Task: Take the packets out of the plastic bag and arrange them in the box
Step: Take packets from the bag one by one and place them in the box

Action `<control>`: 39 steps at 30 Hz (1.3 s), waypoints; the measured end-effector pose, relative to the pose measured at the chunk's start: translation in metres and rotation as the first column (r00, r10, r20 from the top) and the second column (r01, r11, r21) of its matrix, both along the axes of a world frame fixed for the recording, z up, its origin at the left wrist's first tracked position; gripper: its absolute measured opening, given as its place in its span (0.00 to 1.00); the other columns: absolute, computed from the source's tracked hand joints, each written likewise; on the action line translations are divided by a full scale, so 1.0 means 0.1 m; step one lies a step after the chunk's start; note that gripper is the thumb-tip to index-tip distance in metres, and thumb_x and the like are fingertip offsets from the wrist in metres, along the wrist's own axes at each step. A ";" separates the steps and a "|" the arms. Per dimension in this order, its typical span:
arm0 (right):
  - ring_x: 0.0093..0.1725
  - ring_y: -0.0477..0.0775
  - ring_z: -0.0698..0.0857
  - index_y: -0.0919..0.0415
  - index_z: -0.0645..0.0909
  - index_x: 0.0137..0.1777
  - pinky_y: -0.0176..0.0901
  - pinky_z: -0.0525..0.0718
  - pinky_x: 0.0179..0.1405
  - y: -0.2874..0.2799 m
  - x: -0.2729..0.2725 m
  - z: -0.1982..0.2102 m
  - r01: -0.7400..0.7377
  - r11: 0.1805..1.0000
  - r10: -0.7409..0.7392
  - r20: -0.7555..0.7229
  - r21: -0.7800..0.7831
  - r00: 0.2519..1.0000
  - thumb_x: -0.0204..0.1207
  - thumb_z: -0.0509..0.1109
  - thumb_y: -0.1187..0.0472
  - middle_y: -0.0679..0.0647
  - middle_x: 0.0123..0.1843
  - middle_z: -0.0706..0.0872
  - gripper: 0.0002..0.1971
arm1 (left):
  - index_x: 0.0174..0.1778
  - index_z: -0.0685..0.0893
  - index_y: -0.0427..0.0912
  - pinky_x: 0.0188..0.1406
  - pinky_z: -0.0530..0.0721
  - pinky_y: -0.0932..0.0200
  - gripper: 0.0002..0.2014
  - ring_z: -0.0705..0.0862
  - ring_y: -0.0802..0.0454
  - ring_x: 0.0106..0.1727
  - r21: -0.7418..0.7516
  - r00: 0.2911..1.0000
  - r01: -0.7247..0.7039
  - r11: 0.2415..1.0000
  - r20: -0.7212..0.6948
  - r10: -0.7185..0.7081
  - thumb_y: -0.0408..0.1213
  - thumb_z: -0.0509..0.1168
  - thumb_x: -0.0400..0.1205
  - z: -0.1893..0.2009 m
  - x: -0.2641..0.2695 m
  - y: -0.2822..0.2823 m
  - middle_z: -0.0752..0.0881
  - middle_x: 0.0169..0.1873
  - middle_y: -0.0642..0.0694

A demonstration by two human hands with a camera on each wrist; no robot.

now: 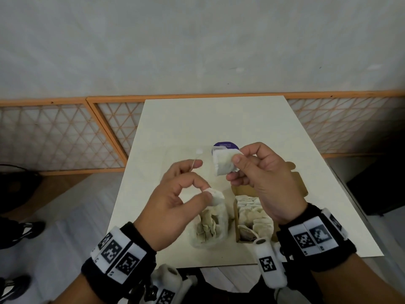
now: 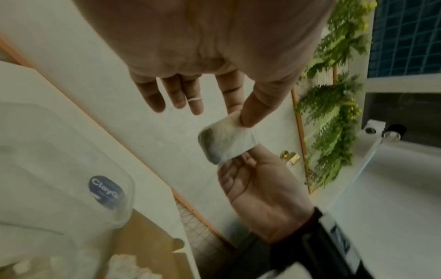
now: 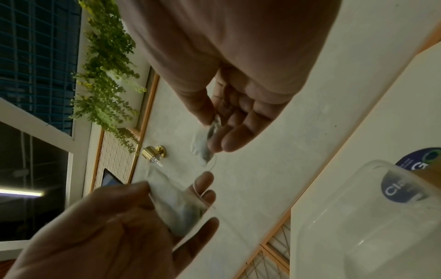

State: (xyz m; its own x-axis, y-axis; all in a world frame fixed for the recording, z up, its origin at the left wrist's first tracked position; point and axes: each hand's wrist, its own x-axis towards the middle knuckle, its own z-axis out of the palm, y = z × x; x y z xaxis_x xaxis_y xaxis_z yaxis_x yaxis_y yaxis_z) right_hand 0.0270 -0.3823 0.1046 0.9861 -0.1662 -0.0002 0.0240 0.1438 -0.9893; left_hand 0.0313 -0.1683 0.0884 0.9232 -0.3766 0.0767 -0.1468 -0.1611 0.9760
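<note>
Right hand (image 1: 260, 170) pinches one packet (image 1: 225, 162) at frame centre; left hand (image 1: 175, 198) pinches another (image 1: 215, 195) w/ thumb & forefinger. Box (image 1: 254, 218) sits directly below the right hand, nearer it; plastic bag (image 1: 210, 224) just left of it, on the tabletop (image 1: 175, 119).

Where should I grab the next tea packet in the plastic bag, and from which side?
Judging by the head view, pinch the top edge of a packet standing in the plastic bag, coming straight down from above: the bag's mouth faces up, and its soft walls block any sideways reach. The left hand, already above it, seems best placed, though it now pinches a packet.
</note>
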 end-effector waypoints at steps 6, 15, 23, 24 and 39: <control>0.38 0.53 0.91 0.68 0.79 0.53 0.45 0.89 0.37 0.11 -0.07 -0.01 -0.102 0.994 0.101 0.029 0.040 0.994 0.83 0.71 0.67 0.60 0.42 0.94 0.05 | 0.49 0.85 0.25 0.71 0.83 0.53 0.10 0.85 0.50 0.73 -0.295 0.999 0.011 0.955 -0.029 -0.021 0.31 0.74 0.83 0.03 0.16 -0.11 0.85 0.70 0.39; 0.42 0.60 0.91 0.68 0.80 0.52 0.54 0.93 0.44 0.16 -0.11 -0.01 -0.157 0.987 0.157 0.028 0.014 0.987 0.77 0.73 0.61 0.66 0.45 0.93 0.11 | 0.51 0.89 0.35 0.63 0.88 0.44 0.06 0.88 0.29 0.58 -0.280 0.994 -0.103 0.954 -0.051 0.092 0.34 0.72 0.81 0.01 0.21 -0.14 0.93 0.51 0.34; 0.40 0.59 0.88 0.68 0.81 0.52 0.53 0.92 0.44 0.18 -0.11 -0.04 -0.207 0.977 0.207 0.001 -0.043 0.978 0.83 0.71 0.68 0.65 0.40 0.90 0.03 | 0.55 0.86 0.33 0.47 0.86 0.56 0.08 0.85 0.46 0.44 -0.290 0.986 -0.164 0.943 -0.081 0.147 0.28 0.74 0.81 -0.01 0.23 -0.13 0.89 0.44 0.35; 0.39 0.58 0.88 0.68 0.81 0.52 0.53 0.92 0.44 0.19 -0.11 -0.04 -0.213 0.976 0.213 -0.006 -0.050 0.977 0.83 0.71 0.68 0.64 0.40 0.90 0.03 | 0.59 0.84 0.34 0.46 0.86 0.58 0.12 0.85 0.48 0.44 -0.305 0.987 -0.155 0.940 -0.090 0.134 0.27 0.74 0.81 -0.02 0.23 -0.12 0.88 0.43 0.38; 0.46 0.54 0.83 0.47 0.86 0.52 0.52 0.85 0.48 0.25 0.06 -1.20 -0.428 -0.001 0.285 -0.411 -0.904 0.866 0.84 0.65 0.44 0.50 0.49 0.79 0.11 | 0.50 0.91 0.40 0.38 0.82 0.70 0.05 0.87 0.63 0.35 -0.100 0.981 -0.153 0.983 -0.138 0.139 0.28 0.70 0.85 -0.22 0.08 0.13 0.91 0.38 0.52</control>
